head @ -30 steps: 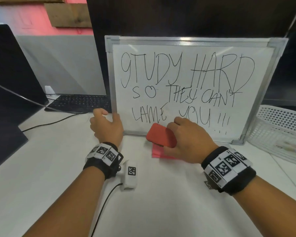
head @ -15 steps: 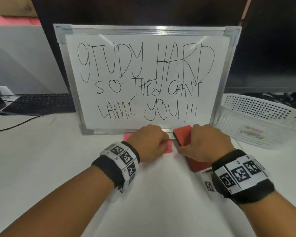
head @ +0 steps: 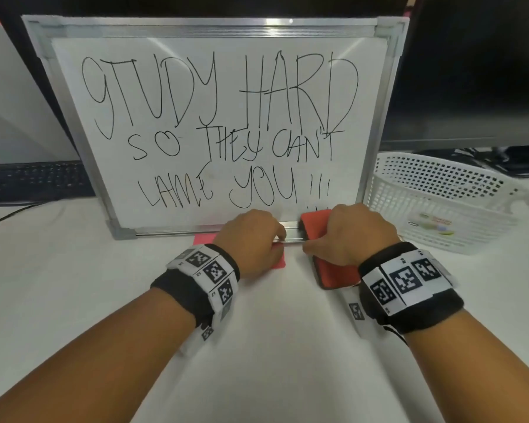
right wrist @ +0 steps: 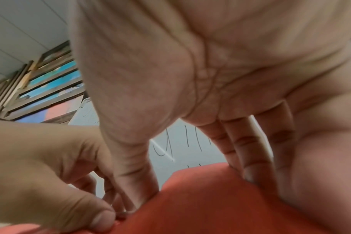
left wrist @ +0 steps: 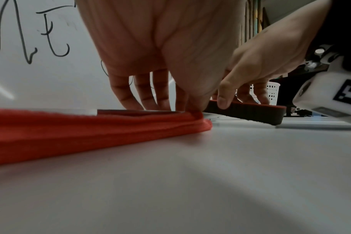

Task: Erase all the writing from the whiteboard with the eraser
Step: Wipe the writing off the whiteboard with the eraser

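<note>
Both forearms are bare, with no sleeves in view. The left wrist carries a black fabric band [head: 196, 288] wrapped by a white strip [head: 209, 270] printed with square black-and-white coded markers. A white camera housing [head: 208, 331] with one marker hangs beneath it. The right wrist carries a matching black band [head: 422, 312] and a white strip [head: 405, 279] showing three markers. A white housing [left wrist: 331, 98] with a marker sits under this wrist too, with a thin black cable [head: 396, 332] trailing from the band.
</note>
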{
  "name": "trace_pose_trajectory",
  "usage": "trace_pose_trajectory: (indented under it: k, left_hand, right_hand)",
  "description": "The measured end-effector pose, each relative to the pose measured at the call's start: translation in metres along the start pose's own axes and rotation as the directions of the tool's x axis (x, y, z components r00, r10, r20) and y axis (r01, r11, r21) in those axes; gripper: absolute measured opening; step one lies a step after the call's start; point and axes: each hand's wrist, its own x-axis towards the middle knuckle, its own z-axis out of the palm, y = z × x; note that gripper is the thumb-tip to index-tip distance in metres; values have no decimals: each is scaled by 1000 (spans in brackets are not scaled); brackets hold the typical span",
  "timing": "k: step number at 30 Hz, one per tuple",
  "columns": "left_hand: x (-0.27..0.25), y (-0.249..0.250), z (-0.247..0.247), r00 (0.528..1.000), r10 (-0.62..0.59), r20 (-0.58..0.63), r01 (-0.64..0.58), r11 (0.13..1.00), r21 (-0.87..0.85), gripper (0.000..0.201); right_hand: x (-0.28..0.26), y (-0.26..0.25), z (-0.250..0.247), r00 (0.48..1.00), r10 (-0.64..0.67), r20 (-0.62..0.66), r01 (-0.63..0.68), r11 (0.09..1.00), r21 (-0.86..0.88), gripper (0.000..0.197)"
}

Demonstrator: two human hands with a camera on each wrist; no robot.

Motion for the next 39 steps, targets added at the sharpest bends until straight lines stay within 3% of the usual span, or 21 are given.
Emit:
trace_pose_trajectory:
  k: [10,19,25,31,36,39]
  left_hand:
    - [3,-3,0,1000,-23,-16,23,1000,17,29]
    - [6,-6,4,1000,-17,-3,17,1000,22,30]
    - [6,-8,5,1000,-21,-1,21,1000,10,30]
    - [6,-9,5,1000,-24,7,24,1000,-8,30]
    - [8,-10,6,1000,-24,6,24,999,-22,30]
    - [7,-9,5,999,-27,18,28,999,-26,31]
  right_hand:
    - [6,-2,2,999,5,-34,-3,998,57,48]
    - [3,-1,3,971,26,-236,11,988,153,51]
    - [7,4,4,995,19,-96,-7,993,121,50]
    - [2,4,8,977,36,-212,5,981,192,53]
    - [4,6,8,995,33,-92,-21,991,131,50]
    - [4,4,7,978,34,-203,-4,989,146,55]
